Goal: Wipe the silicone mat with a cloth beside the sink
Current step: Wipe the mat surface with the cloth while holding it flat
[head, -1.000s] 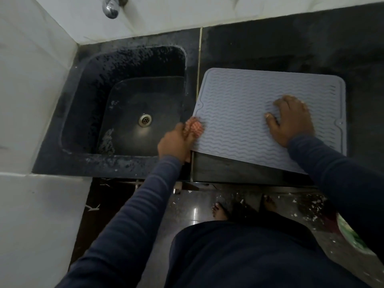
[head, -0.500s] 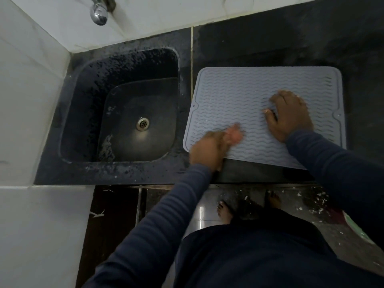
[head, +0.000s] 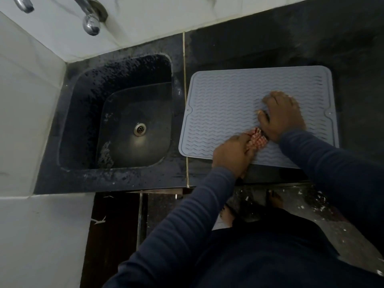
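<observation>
Though near the sink (head: pixel 83 125), cloth (head: pixel 256 140) against right hand (head: pixel 282 115)

Silicone mat (head: pixel 224 94) free toward sink (head: pixel 124 113); right hand (head: pixel 284 116) blocks

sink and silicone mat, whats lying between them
Between the sink and the mat there is only a narrow strip of black counter, crossed front to back by a pale seam. Nothing lies on it, as the head view shows.

Grey wavy-ridged mat (head: pixel 239 96); seemingly red-and-white checked cloth (head: pixel 257 140); black speckled sink (head: pixel 116 84).
</observation>
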Tool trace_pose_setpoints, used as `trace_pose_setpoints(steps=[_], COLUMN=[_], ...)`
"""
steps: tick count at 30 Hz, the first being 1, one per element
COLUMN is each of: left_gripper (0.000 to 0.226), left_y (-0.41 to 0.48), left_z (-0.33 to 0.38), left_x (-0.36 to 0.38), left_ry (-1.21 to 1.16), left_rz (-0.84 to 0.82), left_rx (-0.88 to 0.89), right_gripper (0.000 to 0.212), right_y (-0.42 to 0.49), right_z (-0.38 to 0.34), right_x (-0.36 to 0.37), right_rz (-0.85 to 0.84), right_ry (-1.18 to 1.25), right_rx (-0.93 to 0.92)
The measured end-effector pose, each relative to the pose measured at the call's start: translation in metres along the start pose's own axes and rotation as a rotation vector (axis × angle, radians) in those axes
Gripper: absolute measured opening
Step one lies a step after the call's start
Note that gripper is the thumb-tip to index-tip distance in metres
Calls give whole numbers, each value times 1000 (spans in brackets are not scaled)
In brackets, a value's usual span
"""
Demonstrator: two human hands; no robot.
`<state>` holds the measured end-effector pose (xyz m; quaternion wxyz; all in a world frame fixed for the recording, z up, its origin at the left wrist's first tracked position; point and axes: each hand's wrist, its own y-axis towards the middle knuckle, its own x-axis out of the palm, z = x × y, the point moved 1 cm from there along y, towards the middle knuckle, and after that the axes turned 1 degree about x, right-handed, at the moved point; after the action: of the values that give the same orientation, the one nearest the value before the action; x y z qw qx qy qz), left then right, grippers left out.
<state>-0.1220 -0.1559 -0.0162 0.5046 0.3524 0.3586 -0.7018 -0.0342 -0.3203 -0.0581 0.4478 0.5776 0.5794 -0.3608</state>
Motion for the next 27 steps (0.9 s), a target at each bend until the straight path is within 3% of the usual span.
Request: trace_pose_setpoints(steps=[6,9,12,14,17,19,25,27], left_gripper=[38,37,34,32,38,41,41,41], left_y=[-12,-17,-9,-4,-7,-9,-41,-42], left_z=[-100,-120,-88,-44,15,6,-130,-135], left_x=[-55,-68,-56,-29,7,3,-64,-71], left_ry=[61,166,-80,-233,-100,7,139,190], left_rz=[120,171,243,166,-67,-70,136,191], left_rx=[-365,-455,-388,-237,24,33,-422,-454], right_gripper=[53,57,59,57,60,57,49,49], right_y=[-3,-4,-4,-3,-2,-2,-3,-3], right_z=[-1,-2,-1,0,0,1,-1,-2], right_x=[-2,-2,-2,-1,-2,-2,-3,-3], right_rz=[7,-8,-17,-20,-18,-14,-2,-1], right_ry=[24,34,29,19,43,50,29,25], right_rx=[-11,13,44,54,62,57,49,54])
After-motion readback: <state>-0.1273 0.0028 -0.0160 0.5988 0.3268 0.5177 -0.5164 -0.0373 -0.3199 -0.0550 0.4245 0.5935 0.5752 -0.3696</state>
